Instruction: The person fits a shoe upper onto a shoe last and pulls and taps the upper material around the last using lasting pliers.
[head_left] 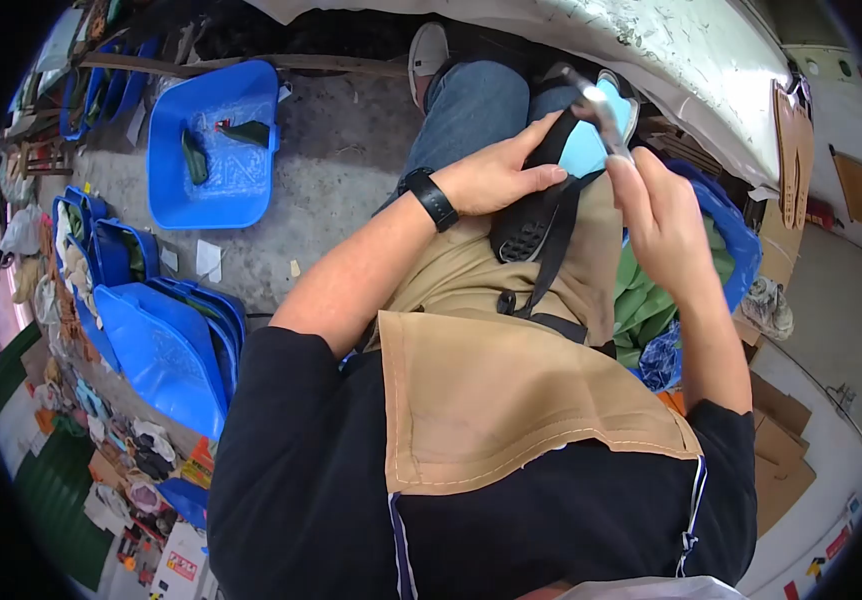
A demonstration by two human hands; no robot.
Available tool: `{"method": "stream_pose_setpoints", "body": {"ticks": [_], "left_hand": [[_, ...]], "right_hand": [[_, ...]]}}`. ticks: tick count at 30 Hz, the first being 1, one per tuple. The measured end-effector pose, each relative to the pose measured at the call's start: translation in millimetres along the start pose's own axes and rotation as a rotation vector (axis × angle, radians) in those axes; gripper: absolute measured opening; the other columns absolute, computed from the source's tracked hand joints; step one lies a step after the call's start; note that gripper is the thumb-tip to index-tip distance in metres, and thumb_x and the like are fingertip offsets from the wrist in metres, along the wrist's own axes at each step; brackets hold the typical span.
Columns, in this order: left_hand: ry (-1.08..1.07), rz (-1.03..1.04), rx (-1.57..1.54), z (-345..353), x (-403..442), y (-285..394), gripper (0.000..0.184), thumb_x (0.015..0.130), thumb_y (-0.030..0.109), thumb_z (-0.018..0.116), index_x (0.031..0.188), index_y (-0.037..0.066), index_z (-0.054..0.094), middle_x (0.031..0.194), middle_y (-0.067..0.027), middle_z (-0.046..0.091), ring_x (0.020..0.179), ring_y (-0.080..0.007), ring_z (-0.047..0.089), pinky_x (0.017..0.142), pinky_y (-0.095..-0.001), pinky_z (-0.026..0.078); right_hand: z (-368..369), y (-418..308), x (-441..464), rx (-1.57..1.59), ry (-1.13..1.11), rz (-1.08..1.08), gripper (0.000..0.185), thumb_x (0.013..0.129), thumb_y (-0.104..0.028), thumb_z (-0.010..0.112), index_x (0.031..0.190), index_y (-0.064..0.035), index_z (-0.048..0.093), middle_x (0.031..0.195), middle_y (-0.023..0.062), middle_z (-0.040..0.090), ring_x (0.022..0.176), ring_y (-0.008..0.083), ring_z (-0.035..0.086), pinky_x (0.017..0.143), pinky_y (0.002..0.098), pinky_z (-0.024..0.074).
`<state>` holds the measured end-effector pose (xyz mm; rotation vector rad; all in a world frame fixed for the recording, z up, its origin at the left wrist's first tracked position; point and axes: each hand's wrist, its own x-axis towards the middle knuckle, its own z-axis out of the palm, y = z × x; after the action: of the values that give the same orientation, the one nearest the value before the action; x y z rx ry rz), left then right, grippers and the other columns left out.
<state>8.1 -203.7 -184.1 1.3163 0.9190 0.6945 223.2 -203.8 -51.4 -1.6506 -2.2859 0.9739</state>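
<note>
A black shoe-like piece (523, 228) with a ridged tread lies across my lap, with a black strap (557, 235) running over it. At its far end a light blue surface (581, 150) faces up. My left hand (496, 175) holds the black piece from the left, its thumb beside the blue surface. Above that surface, my right hand (663, 215) is closed around a hammer (601, 112), whose metal head is blurred by motion. My lap is covered by a tan apron (511, 390).
On the floor at left stands a blue tub (159, 165) holding two dark green pieces. Stacked blue tubs (156, 340) sit nearer. Right of my legs is a blue-lined container with green pieces (641, 300). A white-covered bench (691, 70) runs along the far right.
</note>
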Motion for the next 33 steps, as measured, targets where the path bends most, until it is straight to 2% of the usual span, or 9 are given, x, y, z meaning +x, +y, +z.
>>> {"method": "stream_pose_setpoints", "body": {"ticks": [6,11,13,16,22,26,29,31,33], "left_hand": [[0.046,0.089,0.137,4.8,1.2,-12.8,0.084,0.1,0.031,0.065,0.166,0.001,0.021,0.154,-0.0287,0.051,0.134,-0.0349,0.058,0.114,-0.0375,0.044],[0.049,0.079,0.048,10.9,5.6,-11.4,0.084,0.098,0.033,0.068,0.163,-0.001,0.027,0.148,-0.0267,0.057,0.125,-0.0314,0.063,0.108,-0.0353,0.048],[0.083,0.07,0.048,-2.9,21.4,1.9,0.083,0.098,0.033,0.069,0.161,-0.002,0.03,0.146,-0.0261,0.057,0.122,-0.0304,0.063,0.107,-0.0348,0.049],[0.1,-0.015,-0.031,-2.0,39.6,14.2,0.078,0.097,0.034,0.072,0.156,-0.004,0.038,0.141,-0.0244,0.06,0.115,-0.0274,0.066,0.102,-0.0331,0.052],[0.099,0.012,-0.293,5.8,49.2,8.2,0.072,0.096,0.038,0.075,0.146,-0.005,0.047,0.133,-0.0217,0.063,0.109,-0.0246,0.066,0.098,-0.0314,0.053],[0.25,0.137,-0.308,7.2,27.0,17.6,0.066,0.096,0.039,0.075,0.142,-0.004,0.051,0.13,-0.0201,0.064,0.109,-0.0228,0.065,0.097,-0.0309,0.053],[0.235,0.201,-0.316,11.8,25.9,42.0,0.065,0.098,0.039,0.074,0.142,-0.003,0.052,0.131,-0.019,0.063,0.113,-0.0239,0.064,0.099,-0.0323,0.052],[0.226,0.239,-0.323,16.3,21.9,50.7,0.064,0.099,0.04,0.072,0.141,-0.003,0.053,0.132,-0.0179,0.062,0.117,-0.025,0.062,0.1,-0.0338,0.051],[0.226,0.199,-0.268,22.9,12.6,49.5,0.061,0.099,0.04,0.072,0.14,-0.002,0.055,0.133,-0.0177,0.062,0.12,-0.0264,0.061,0.103,-0.0358,0.049]], "right_hand": [[-17.7,-13.1,3.6,-0.231,-0.194,0.071,0.048,0.108,-0.037,0.055,0.088,0.0051,0.067,0.076,0.0199,0.068,0.064,0.0342,0.06,0.068,0.0448,0.0513],[12.6,27.0,18.5,0.038,-0.05,0.166,0.046,0.106,-0.036,0.059,0.087,0.0045,0.067,0.074,0.0178,0.067,0.064,0.0325,0.059,0.067,0.0432,0.0514],[-21.7,1.2,26.2,-0.109,-0.158,0.203,0.041,0.105,-0.034,0.061,0.087,0.0029,0.066,0.071,0.0134,0.064,0.061,0.0269,0.054,0.064,0.0397,0.0492],[-40.6,0.9,18.2,0.076,0.03,0.006,0.037,0.104,-0.031,0.062,0.086,0.0012,0.066,0.068,0.0101,0.062,0.059,0.0224,0.051,0.061,0.0359,0.046],[-69.4,18.8,6.0,-0.084,-0.008,-0.027,0.034,0.105,-0.029,0.066,0.083,-0.004,0.057,0.071,0.0021,0.057,0.063,0.0124,0.05,0.06,0.0276,0.0429],[-48.5,54.6,2.4,0.108,0.186,0.082,0.028,0.104,-0.028,0.067,0.091,-0.0034,0.064,0.073,0.0027,0.06,0.065,0.012,0.052,0.061,0.0261,0.0441],[-11.8,82.5,16.2,0.543,0.191,0.243,0.029,0.102,-0.029,0.07,0.107,-0.0008,0.068,0.076,0.0034,0.064,0.068,0.0128,0.057,0.064,0.0254,0.047],[14.3,88.5,21.4,1.028,0.173,0.227,0.045,0.092,-0.031,0.078,0.122,0.0021,0.067,0.084,0.007,0.069,0.074,0.0138,0.062,0.069,0.0258,0.0509],[27.0,76.6,21.9,1.06,0.187,0.217,0.046,0.092,-0.029,0.078,0.123,0.0026,0.066,0.087,0.008,0.07,0.077,0.0144,0.063,0.071,0.026,0.0514]]}}
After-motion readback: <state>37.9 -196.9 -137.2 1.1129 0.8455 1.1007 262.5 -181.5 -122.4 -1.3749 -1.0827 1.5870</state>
